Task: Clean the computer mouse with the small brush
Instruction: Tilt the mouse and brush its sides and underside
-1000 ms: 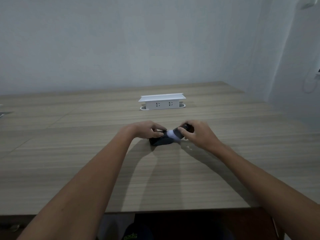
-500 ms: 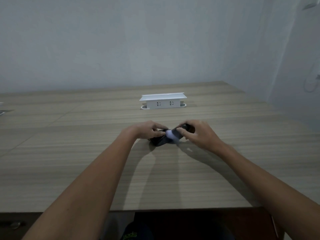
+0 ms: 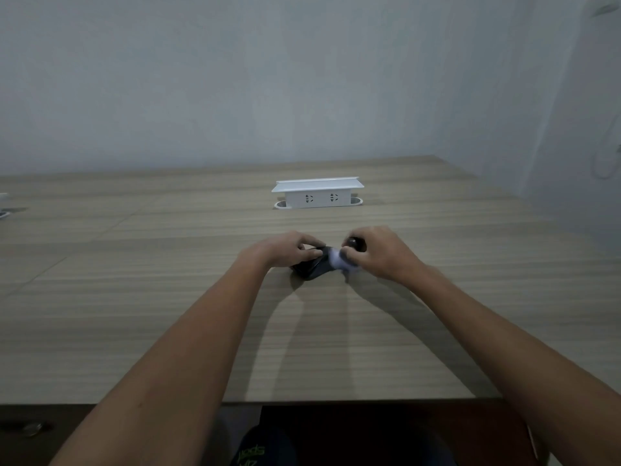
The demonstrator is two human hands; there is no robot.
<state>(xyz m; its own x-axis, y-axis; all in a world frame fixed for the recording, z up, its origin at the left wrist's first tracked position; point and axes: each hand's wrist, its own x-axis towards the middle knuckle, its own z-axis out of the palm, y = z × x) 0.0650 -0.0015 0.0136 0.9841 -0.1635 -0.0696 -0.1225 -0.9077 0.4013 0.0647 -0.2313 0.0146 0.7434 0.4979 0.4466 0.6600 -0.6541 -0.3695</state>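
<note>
A black computer mouse [image 3: 311,268] lies on the wooden table [image 3: 168,297], a little beyond its middle. My left hand [image 3: 291,249] grips the mouse's far left side and holds it down. My right hand [image 3: 376,251] is closed on a small brush: its dark handle end [image 3: 353,243] sticks out above my fingers, and its pale, blurred bristle head [image 3: 339,259] touches the right end of the mouse. Part of the mouse is hidden under both hands.
A white raised socket box [image 3: 317,194] stands on the table behind the hands. A small pale object [image 3: 4,214] sits at the far left edge. The table's front edge [image 3: 302,402] runs near the bottom, with the wall close behind and at right.
The right hand has slid the brush head slightly right along the mouse's end. The left hand keeps its hold, and the mouse has hardly moved.
</note>
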